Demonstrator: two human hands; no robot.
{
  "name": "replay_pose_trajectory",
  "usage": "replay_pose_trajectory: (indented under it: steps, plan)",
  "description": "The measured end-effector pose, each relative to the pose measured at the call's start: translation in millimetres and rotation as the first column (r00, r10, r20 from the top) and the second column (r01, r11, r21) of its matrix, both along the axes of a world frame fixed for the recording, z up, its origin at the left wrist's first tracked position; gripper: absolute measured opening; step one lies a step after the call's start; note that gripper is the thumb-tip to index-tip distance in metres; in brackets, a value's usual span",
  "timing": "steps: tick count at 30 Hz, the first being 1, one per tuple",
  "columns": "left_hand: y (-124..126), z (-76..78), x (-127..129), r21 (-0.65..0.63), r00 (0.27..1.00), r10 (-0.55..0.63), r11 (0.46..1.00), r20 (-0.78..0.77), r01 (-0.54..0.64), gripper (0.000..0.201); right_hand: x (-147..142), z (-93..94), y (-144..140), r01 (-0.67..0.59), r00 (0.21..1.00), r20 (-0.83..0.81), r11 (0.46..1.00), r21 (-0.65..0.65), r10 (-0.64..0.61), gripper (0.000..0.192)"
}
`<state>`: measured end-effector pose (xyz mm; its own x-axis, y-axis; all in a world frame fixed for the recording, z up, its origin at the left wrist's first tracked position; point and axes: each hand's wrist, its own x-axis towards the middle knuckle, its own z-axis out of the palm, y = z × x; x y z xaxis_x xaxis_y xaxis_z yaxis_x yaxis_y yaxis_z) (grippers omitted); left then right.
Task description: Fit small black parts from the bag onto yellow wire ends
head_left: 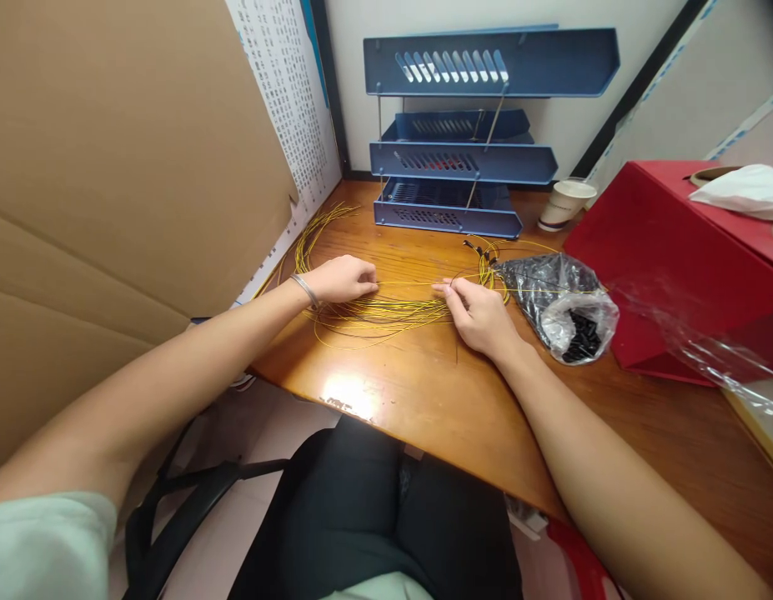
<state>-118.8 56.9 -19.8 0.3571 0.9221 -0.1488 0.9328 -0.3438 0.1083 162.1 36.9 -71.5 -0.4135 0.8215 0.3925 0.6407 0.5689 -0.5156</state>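
Note:
A loose bundle of thin yellow and dark wires (392,310) lies across the wooden table, curling up at its left end. Above it, a single yellow wire (404,283) runs straight between my two hands. My left hand (345,279), with a silvery band at the wrist, pinches that wire at its left. Thumb and fingers of my right hand (477,312) are closed on the wire at the other side. Small black connectors (477,248) sit on wire ends just beyond my right hand. Beside it lies a clear plastic bag (558,304) with many small black pieces inside.
A blue three-tier letter tray (449,162) stands at the back. Right of it are a paper cup (567,204) and a large red box (661,275) with tissue on top. Tall cardboard (129,167) walls the left side. The table's front edge (386,433) is chipped.

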Motion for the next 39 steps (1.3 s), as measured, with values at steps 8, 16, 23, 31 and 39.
replay_pose_trajectory:
  steps: [8,16,23,31,39]
  plan:
    - [-9.3,3.7,12.0,0.012,0.995,-0.090,0.996,0.053,0.089,0.031,0.3,-7.3,6.6,0.022,0.980,0.197,0.996,-0.082,-0.005,0.029]
    - [-4.0,0.2,4.1,0.143,0.988,0.155,0.978,-0.021,-0.150,0.038,-0.6,-3.2,5.0,0.042,0.977,0.213,0.997,-0.068,-0.027,0.030]
    - [11.8,-9.6,-37.4,0.209,0.844,0.532,0.834,-0.065,-0.510,0.040,0.3,-5.8,6.9,0.041,0.978,0.208,0.999,-0.028,-0.035,0.032]
    - [9.6,-11.4,-34.1,0.223,0.843,0.534,0.831,-0.058,-0.510,0.040,-0.5,-3.7,5.6,0.082,0.973,0.217,0.996,-0.038,-0.072,0.033]
    - [-0.9,-18.2,7.3,0.311,0.996,0.089,0.946,0.011,-0.088,0.028,0.1,-5.6,6.8,0.088,0.976,0.204,0.996,-0.024,-0.081,0.034]
